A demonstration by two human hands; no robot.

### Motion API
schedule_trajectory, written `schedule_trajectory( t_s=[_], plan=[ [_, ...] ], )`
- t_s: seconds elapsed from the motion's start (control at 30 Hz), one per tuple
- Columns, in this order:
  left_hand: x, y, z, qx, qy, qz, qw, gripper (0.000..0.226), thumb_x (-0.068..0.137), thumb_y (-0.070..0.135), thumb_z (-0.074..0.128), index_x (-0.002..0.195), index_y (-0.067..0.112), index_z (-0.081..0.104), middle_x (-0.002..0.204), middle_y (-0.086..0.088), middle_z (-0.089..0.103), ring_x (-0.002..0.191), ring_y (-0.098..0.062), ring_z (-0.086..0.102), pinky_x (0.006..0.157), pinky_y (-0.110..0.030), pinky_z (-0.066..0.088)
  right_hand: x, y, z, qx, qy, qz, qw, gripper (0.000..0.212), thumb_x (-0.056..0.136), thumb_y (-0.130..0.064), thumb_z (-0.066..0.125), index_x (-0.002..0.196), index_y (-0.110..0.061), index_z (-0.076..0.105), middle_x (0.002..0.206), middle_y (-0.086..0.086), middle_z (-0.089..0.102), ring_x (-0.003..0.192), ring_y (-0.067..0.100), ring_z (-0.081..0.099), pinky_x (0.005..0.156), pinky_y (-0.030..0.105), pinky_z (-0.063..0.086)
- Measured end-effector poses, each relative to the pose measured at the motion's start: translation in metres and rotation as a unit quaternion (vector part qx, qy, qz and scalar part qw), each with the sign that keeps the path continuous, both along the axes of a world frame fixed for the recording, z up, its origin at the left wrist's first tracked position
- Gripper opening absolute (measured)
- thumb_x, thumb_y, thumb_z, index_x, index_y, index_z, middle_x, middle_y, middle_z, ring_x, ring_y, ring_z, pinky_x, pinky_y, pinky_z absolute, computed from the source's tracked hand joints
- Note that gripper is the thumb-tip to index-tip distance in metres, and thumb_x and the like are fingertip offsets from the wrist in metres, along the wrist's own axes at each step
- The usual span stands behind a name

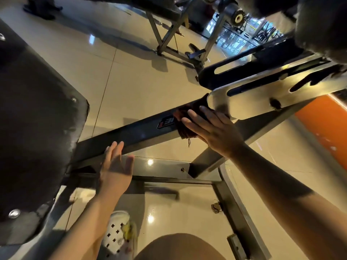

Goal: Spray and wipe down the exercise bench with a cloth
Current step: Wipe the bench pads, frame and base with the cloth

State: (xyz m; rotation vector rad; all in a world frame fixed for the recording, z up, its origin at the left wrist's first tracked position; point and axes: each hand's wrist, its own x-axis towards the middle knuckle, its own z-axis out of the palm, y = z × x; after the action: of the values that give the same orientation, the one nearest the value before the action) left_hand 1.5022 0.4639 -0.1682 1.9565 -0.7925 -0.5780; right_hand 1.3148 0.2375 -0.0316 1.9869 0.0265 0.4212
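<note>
Hands occupy the centre of the head view, both reaching toward the metal frame of an exercise bench. Right hand (pixel 212 128): fingers straight and spread, palm pressing a dark reddish cloth (pixel 187 121) flat against a dark slanted beam (pixel 131 132) of the bench frame; nothing is curled around the cloth, and a loose thread hangs from its lower edge. The cloth lies on the beam just beside a small red-and-black label (pixel 166 123) and directly below the rounded end of a pale slotted bracket (pixel 244 98), which partly covers the upper edge of the cloth. Left hand (pixel 116 166): open, fingers extended and close together, holding nothing; the fingertips reach the lower edge of the same beam, though contact cannot be confirmed. A black padded panel (pixel 37 128) with metal fasteners fills the left side of the view, near the left hand. Lower frame members, a horizontal crossbar (pixel 165 168) and a grey leg (pixel 240 212), run beneath both forearms. Floor (pixel 140 81): glossy cream tile with light reflections. A white perforated shoe (pixel 116 233) rests on the floor below the left forearm, and a bare knee (pixel 178 246) shows at the bottom edge. Another piece of metal-framed equipment (pixel 169 34) stands on the floor further away, well apart from the hands.
</note>
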Motion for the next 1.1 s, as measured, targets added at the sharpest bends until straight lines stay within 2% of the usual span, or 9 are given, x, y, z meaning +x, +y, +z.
schedule_trajectory(
  t_s=[0.17,0.27,0.37,0.47,0.67,0.9,0.97,1.03,1.1],
  plan=[
    [0.005,0.014,-0.007,0.012,-0.074,-0.078,0.994,0.111,0.064,0.092,-0.009,0.154,0.031,0.011,0.161,0.013,0.001,0.145,-0.004,-0.005,0.118,-0.042,0.000,0.021,0.018,-0.017,0.058,-0.049,-0.028,0.997,0.042,0.104,-0.041,0.032,0.138,-0.018,0.041,0.137,0.008,0.041,0.124,0.031,0.040,0.102,0.043,0.031],
    [0.018,0.022,-0.010,0.020,-0.085,-0.114,0.990,0.096,0.074,0.087,-0.002,0.153,0.032,0.009,0.155,0.020,-0.003,0.141,0.001,-0.008,0.117,-0.035,-0.007,0.043,0.035,-0.033,0.076,-0.029,-0.026,0.996,0.052,0.098,-0.051,0.042,0.136,-0.016,0.044,0.135,0.009,0.049,0.120,0.031,0.043,0.103,0.043,0.031],
    [0.028,0.035,-0.020,0.054,-0.126,-0.083,0.987,0.060,0.099,0.044,0.041,0.152,0.024,0.023,0.160,0.007,0.014,0.147,-0.009,0.004,0.121,-0.038,-0.001,0.076,0.060,-0.069,0.106,-0.020,-0.020,0.994,0.045,0.100,-0.045,0.045,0.131,-0.015,0.056,0.128,0.008,0.064,0.118,0.031,0.054,0.101,0.043,0.036],
    [0.036,0.058,-0.032,0.075,-0.204,0.008,0.976,0.046,0.097,0.019,0.054,0.142,0.014,0.047,0.153,-0.005,0.037,0.145,-0.019,0.026,0.120,-0.044,0.007,0.118,0.095,-0.110,0.143,0.020,-0.068,0.987,0.042,0.100,-0.040,0.049,0.130,-0.013,0.060,0.129,0.011,0.064,0.116,0.034,0.061,0.100,0.044,0.041],
    [0.061,0.127,-0.036,0.216,-0.369,0.011,0.904,0.047,0.089,0.032,0.037,0.121,0.013,0.067,0.136,-0.008,0.057,0.137,-0.026,0.039,0.118,-0.045,-0.005,0.213,0.173,-0.174,0.186,0.227,-0.177,0.939,0.061,0.105,-0.033,0.024,0.153,0.001,0.006,0.158,0.026,0.015,0.142,0.049,0.018,0.115,0.054,0.018],
    [0.073,0.155,-0.038,0.314,-0.442,-0.059,0.838,0.055,0.092,0.037,0.033,0.135,0.010,0.054,0.142,-0.012,0.050,0.138,-0.030,0.037,0.116,-0.053,-0.003,0.220,0.177,-0.169,0.273,0.246,-0.195,0.909,0.065,0.104,-0.033,0.034,0.155,-0.006,0.004,0.162,0.016,0.008,0.147,0.041,0.010,0.119,0.050,0.008],
    [0.071,0.155,-0.036,0.316,-0.446,-0.065,0.835,0.054,0.093,0.035,0.032,0.133,0.008,0.055,0.143,-0.013,0.050,0.137,-0.031,0.040,0.115,-0.055,-0.002,0.195,0.158,-0.148,0.300,0.194,-0.193,0.914,0.062,0.102,-0.034,0.042,0.155,-0.012,0.016,0.161,0.012,0.018,0.146,0.038,0.018,0.119,0.048,0.011],
    [0.071,0.154,-0.034,0.314,-0.439,-0.059,0.840,0.053,0.092,0.034,0.032,0.130,0.008,0.059,0.142,-0.012,0.052,0.136,-0.030,0.041,0.115,-0.053,-0.003,0.160,0.134,-0.122,0.253,0.089,-0.185,0.945,0.052,0.097,-0.040,0.055,0.142,-0.015,0.048,0.146,0.010,0.048,0.135,0.034,0.044,0.113,0.046,0.030],
    [0.070,0.153,-0.032,0.308,-0.427,-0.045,0.849,0.053,0.092,0.034,0.032,0.127,0.008,0.062,0.140,-0.012,0.054,0.135,-0.029,0.042,0.115,-0.049,-0.006,0.119,0.108,-0.089,0.221,-0.001,-0.164,0.961,0.043,0.097,-0.044,0.054,0.127,-0.015,0.064,0.129,0.008,0.064,0.120,0.031,0.059,0.106,0.044,0.042]
  ],
)
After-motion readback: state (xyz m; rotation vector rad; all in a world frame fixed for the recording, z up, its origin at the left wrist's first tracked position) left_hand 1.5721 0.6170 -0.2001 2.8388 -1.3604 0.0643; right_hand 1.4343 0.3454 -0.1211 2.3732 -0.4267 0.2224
